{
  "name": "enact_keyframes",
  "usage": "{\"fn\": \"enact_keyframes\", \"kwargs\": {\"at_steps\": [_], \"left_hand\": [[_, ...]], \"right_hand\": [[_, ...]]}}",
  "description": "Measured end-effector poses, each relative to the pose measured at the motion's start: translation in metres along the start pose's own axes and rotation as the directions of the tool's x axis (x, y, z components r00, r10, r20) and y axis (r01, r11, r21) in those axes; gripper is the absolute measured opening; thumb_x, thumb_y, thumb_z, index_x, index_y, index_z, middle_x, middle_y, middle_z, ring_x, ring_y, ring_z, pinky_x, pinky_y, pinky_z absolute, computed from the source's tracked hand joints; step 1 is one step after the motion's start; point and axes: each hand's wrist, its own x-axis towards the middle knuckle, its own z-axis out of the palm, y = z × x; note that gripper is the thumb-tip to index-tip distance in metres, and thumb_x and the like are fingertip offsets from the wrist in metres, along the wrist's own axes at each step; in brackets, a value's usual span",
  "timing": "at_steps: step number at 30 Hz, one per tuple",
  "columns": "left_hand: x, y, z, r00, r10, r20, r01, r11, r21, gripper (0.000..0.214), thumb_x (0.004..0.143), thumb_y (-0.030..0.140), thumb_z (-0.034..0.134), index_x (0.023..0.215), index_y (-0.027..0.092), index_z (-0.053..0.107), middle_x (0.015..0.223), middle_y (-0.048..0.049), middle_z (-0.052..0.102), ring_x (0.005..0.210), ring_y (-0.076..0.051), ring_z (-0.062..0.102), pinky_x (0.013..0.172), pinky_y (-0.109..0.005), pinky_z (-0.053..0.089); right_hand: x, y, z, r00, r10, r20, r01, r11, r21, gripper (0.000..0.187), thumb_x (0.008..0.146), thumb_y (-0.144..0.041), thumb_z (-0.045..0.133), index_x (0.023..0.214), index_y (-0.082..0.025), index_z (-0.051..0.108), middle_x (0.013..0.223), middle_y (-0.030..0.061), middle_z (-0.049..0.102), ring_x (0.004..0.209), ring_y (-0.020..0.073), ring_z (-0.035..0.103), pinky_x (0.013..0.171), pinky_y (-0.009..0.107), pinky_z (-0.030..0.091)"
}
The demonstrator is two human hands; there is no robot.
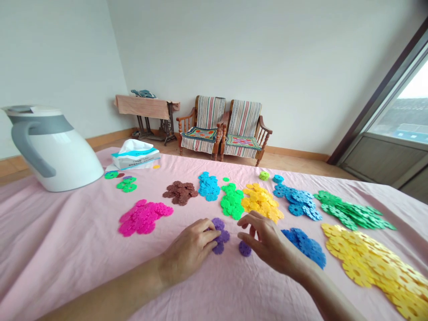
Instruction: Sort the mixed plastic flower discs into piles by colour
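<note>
My left hand lies on the pink cloth with its fingers curled against a small pile of purple snowflake-shaped plastic discs. Whether it holds a disc is hidden. My right hand hovers just to the right with its fingers apart, holding nothing. A single purple disc lies below its fingertips, and a dark blue pile of discs sits close beside it. A magenta pile lies left of my left hand.
Sorted piles of brown, cyan, green and yellow discs spread across the cloth, with a large yellow pile at right. A white jug and a tissue box stand at the far left.
</note>
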Motion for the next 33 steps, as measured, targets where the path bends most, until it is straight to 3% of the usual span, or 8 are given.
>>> {"fn": "enact_keyframes", "kwargs": {"at_steps": [4,8,10,13,16,21,27,33], "left_hand": [[0.002,-0.004,0.004,0.981,-0.162,-0.102,0.134,0.961,-0.242,0.020,0.087,0.024,0.051,0.088,0.018,0.070,0.080,-0.0054,0.065,0.076,-0.016,0.059,0.069,-0.026,0.046],[0.004,-0.006,0.008,0.937,-0.349,-0.006,0.269,0.733,-0.625,0.026,0.083,0.035,0.057,0.093,0.012,0.063,0.073,-0.0060,0.065,0.060,-0.013,0.057,0.052,-0.022,0.042],[0.004,-0.005,0.008,0.929,-0.366,0.047,0.290,0.645,-0.707,0.034,0.080,0.039,0.061,0.099,0.012,0.058,0.070,-0.0043,0.064,0.053,-0.010,0.053,0.046,-0.019,0.037],[0.003,-0.002,0.008,0.928,-0.363,0.086,0.302,0.597,-0.743,0.039,0.077,0.041,0.065,0.101,0.012,0.055,0.069,-0.0022,0.063,0.050,-0.008,0.050,0.045,-0.018,0.035],[0.003,0.002,0.007,0.926,-0.365,0.096,0.307,0.579,-0.755,0.039,0.076,0.041,0.066,0.101,0.012,0.055,0.068,-0.0015,0.062,0.050,-0.008,0.050,0.046,-0.018,0.036],[0.003,0.007,0.006,0.933,-0.344,0.108,0.308,0.602,-0.737,0.036,0.077,0.038,0.066,0.100,0.013,0.055,0.066,0.0001,0.060,0.052,-0.009,0.052,0.048,-0.018,0.038],[0.005,-0.003,0.004,0.915,-0.396,-0.073,0.248,0.697,-0.672,0.032,0.083,0.040,0.055,0.101,0.013,0.053,0.072,-0.0020,0.060,0.054,-0.010,0.054,0.049,-0.020,0.040],[0.006,-0.020,0.005,0.919,-0.383,-0.096,0.222,0.702,-0.676,0.027,0.084,0.038,0.054,0.095,0.013,0.054,0.067,0.0001,0.058,0.049,-0.008,0.051,0.045,-0.019,0.036]], "right_hand": [[-0.001,-0.015,0.006,0.996,-0.061,-0.064,0.062,0.998,0.001,0.014,0.085,-0.020,0.051,0.098,-0.020,0.055,0.088,0.0029,0.059,0.073,0.0132,0.058,0.067,0.028,0.045],[-0.005,-0.032,0.016,0.992,-0.121,-0.026,0.121,0.993,0.003,0.023,0.080,-0.015,0.055,0.102,-0.021,0.051,0.091,0.0028,0.058,0.074,0.0140,0.056,0.067,0.028,0.045],[-0.007,-0.036,0.022,0.989,-0.147,-0.021,0.146,0.989,-0.008,0.028,0.079,-0.015,0.057,0.105,-0.022,0.050,0.091,0.0027,0.057,0.076,0.0151,0.055,0.067,0.028,0.045],[-0.008,-0.036,0.029,0.986,-0.165,-0.019,0.164,0.986,-0.030,0.026,0.080,-0.017,0.057,0.105,-0.021,0.051,0.090,0.0029,0.057,0.076,0.0156,0.054,0.066,0.028,0.044],[-0.008,-0.035,0.033,0.987,-0.162,-0.024,0.161,0.986,-0.033,0.021,0.083,-0.018,0.055,0.103,-0.021,0.052,0.089,0.0029,0.057,0.074,0.0148,0.054,0.065,0.027,0.044],[-0.008,-0.037,0.030,0.987,-0.158,-0.029,0.157,0.987,-0.039,0.029,0.080,-0.019,0.059,0.108,-0.022,0.053,0.087,0.0018,0.058,0.072,0.0144,0.053,0.063,0.027,0.043],[-0.003,-0.020,-0.001,0.999,-0.005,-0.048,0.005,1.000,0.009,0.017,0.077,-0.020,0.062,0.094,-0.022,0.059,0.087,0.0004,0.057,0.076,0.0134,0.054,0.069,0.028,0.043],[-0.002,0.000,-0.022,0.991,0.021,0.129,-0.022,1.000,0.009,0.019,0.070,-0.019,0.067,0.089,-0.023,0.064,0.083,-0.0009,0.058,0.077,0.0134,0.054,0.070,0.027,0.043]]}}
